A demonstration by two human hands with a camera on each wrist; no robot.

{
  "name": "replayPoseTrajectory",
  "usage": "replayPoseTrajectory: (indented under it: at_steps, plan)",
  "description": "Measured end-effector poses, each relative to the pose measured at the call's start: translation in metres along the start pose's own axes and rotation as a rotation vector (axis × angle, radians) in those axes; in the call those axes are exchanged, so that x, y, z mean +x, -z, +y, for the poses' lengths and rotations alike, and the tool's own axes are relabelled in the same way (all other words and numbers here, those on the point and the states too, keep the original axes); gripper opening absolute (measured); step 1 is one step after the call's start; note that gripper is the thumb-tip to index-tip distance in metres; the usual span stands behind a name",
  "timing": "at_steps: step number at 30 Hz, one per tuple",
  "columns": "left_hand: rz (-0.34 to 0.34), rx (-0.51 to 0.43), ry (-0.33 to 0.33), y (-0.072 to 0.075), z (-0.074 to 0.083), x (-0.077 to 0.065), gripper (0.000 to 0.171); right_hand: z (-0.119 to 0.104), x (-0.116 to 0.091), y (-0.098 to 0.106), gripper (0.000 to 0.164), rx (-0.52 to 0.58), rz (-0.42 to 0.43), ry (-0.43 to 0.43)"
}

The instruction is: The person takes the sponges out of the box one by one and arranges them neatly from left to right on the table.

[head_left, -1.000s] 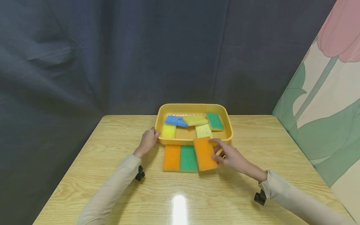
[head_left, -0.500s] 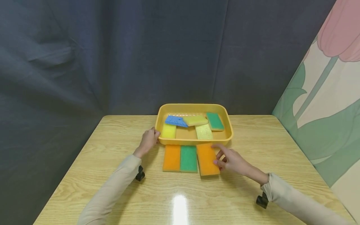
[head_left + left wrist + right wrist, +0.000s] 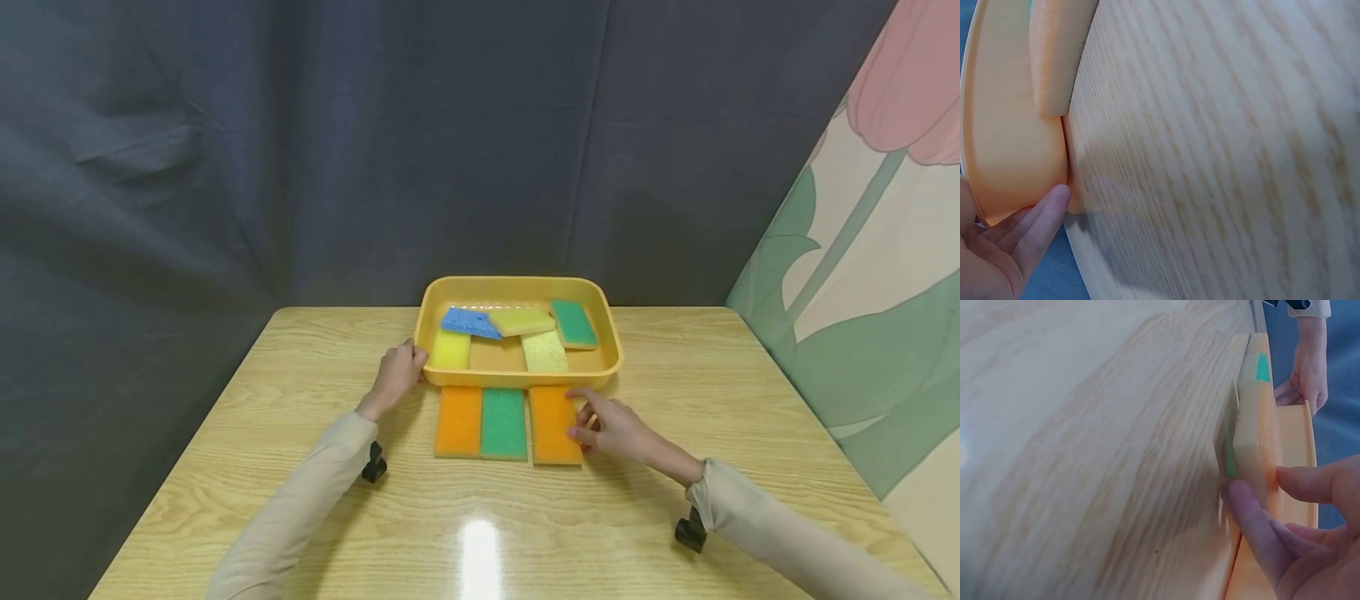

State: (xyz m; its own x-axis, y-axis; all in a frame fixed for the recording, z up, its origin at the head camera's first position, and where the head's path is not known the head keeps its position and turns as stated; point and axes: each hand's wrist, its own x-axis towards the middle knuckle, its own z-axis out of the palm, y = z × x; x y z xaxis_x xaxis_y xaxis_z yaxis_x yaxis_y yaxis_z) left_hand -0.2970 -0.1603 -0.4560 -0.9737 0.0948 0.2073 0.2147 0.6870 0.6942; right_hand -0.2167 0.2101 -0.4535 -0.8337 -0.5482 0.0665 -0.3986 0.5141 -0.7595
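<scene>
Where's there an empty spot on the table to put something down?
The biggest bare patch of wooden table lies between left sleeve and right sleeve, nearer than the scouring sponge row. Outside each sleeve, bare wood reaches the side edges. It's crowded at the yellow tray: that row lines its near side, and five sponges show inside.

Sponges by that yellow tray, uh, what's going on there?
A person's right hand is holding an orange sponge by its right edge, at the right end of a row in front of the yellow tray. A second orange sponge and a green sponge lie side by side to its left. The left hand grips the tray's left side. Five more sponges are inside the tray.
</scene>
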Motion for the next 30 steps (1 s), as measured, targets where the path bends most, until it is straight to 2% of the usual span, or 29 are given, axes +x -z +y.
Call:
replayPoseTrajectory:
  at_steps: [14,30]
  plan:
    - [-0.007,0.017,0.02,0.0,0.002,0.0,0.022,0.002,0.008,-0.005,0.053,-0.006,-0.019,-0.027]
    - [-0.01,-0.009,-0.011,0.0,-0.002,0.0,0.024,0.003,0.013,-0.006,0.055,0.001,-0.052,-0.026]
